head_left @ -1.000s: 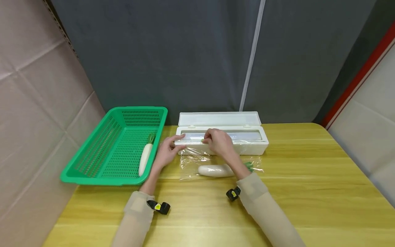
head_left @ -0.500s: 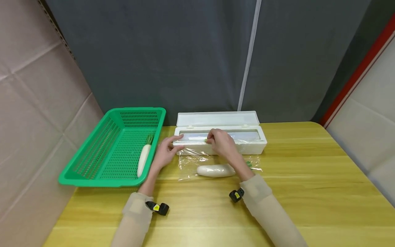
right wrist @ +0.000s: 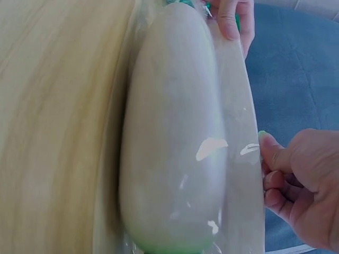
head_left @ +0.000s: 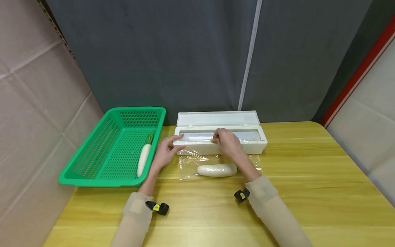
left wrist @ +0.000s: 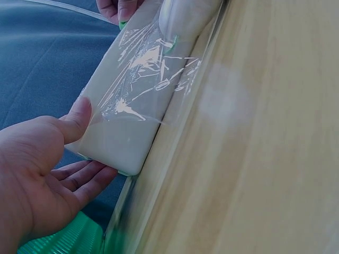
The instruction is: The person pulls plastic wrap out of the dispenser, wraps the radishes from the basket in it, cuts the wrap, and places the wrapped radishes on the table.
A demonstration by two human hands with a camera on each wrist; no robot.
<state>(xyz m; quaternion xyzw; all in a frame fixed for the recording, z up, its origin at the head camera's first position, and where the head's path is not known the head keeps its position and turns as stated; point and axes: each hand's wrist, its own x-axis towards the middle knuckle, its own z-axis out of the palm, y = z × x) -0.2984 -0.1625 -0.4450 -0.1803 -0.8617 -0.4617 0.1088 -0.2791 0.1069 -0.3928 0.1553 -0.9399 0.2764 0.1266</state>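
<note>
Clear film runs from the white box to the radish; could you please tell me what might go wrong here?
The film, creased near the left hand, may bunch up. The right hand, pinching a green tab, could tear the film. The rounded radish might roll if the film tugs.

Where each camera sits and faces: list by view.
On the head: looks forward and down at white box and film-covered radish; sleeves, left grip, right grip show.
On the left wrist: looks right along the box; left grip near, right grip at top.
On the right wrist: looks left along the radish; right grip near, left grip at top.
Wrist views share box, radish and film.
</note>
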